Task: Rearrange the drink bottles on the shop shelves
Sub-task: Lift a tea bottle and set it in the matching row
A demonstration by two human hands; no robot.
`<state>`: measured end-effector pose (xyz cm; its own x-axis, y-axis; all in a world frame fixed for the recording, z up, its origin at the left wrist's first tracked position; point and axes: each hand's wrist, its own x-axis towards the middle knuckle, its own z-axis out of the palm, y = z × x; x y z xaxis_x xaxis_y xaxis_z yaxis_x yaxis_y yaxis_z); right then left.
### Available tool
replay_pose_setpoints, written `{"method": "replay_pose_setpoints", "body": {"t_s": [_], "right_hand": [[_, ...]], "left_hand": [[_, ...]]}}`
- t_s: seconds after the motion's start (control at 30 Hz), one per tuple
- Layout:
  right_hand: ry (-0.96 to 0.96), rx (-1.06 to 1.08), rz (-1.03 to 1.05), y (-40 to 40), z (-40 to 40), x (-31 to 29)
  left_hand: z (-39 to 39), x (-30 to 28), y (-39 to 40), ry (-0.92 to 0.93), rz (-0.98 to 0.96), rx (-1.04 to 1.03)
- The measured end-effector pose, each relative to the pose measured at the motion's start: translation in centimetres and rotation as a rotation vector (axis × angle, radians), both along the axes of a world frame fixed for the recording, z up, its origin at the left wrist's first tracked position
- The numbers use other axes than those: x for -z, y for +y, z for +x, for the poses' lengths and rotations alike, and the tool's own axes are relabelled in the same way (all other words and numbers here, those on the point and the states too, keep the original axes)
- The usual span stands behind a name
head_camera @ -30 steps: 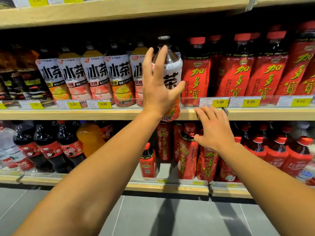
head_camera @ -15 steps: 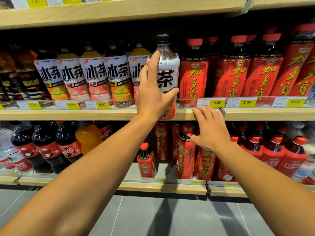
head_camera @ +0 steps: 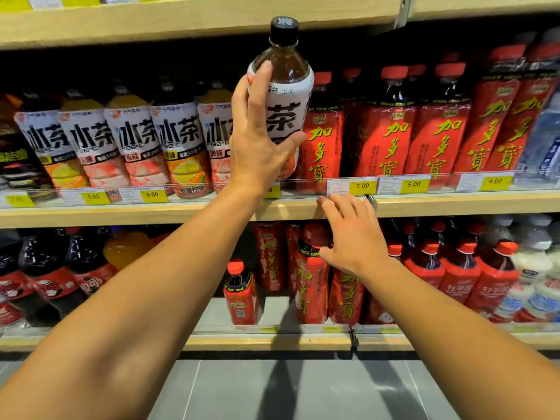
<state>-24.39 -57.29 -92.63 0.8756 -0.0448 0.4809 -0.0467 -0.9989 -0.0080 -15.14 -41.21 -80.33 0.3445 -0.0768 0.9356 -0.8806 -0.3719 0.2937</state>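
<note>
Nearest, the right hand (head_camera: 353, 237) lies spread, fingertips touching the middle shelf (head_camera: 454, 204) edge at 3 o'clock. Beyond, at 12 o'clock, the left hand (head_camera: 260, 140) wraps its grip round the white-labelled tea bottle (head_camera: 286, 95), raised before the red bottles (head_camera: 391, 131).

Both bare forearms stretched forward and up, left hand (head_camera: 260, 140) raised higher with fingers and thumb curled round a bottle (head_camera: 283, 95), wrist bent slightly back, right hand (head_camera: 353, 237) lower and off to the right, palm down, fingers straight and loosely spread, holding nothing.
</note>
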Motion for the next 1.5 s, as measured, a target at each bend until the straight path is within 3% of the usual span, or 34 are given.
{"method": "replay_pose_setpoints", "body": {"t_s": [0.3, 0.43, 0.97, 1.2, 1.37, 1.5], "right_hand": [[0.02, 0.007, 0.012, -0.1, 0.1, 0.1], [0.021, 0.018, 0.033, 0.1, 0.1, 0.2], [0.007, 0.009, 0.05, -0.1, 0.3, 0.6], [0.022, 0.017, 0.046, 0.2, 0.2, 0.4], [0.028, 0.029, 0.052, 0.4, 0.2, 0.4], [0.04, 0.031, 0.075, 0.5, 0.0, 0.2]], "left_hand": [[2.1, 0.8, -0.5, 0.157, -0.155, -0.005], [2.1, 0.7, -0.8, 0.171, -0.13, -0.037], [3.1, 2.9, -2.7, 0.012, -0.197, -0.053], [2.6, 4.0, -2.6, 0.253, -0.15, -0.071], [2.4, 4.0, -2.9, 0.306, -0.071, -0.163], [2.2, 3.3, -2.9, 0.284, 0.055, -0.466]]}}
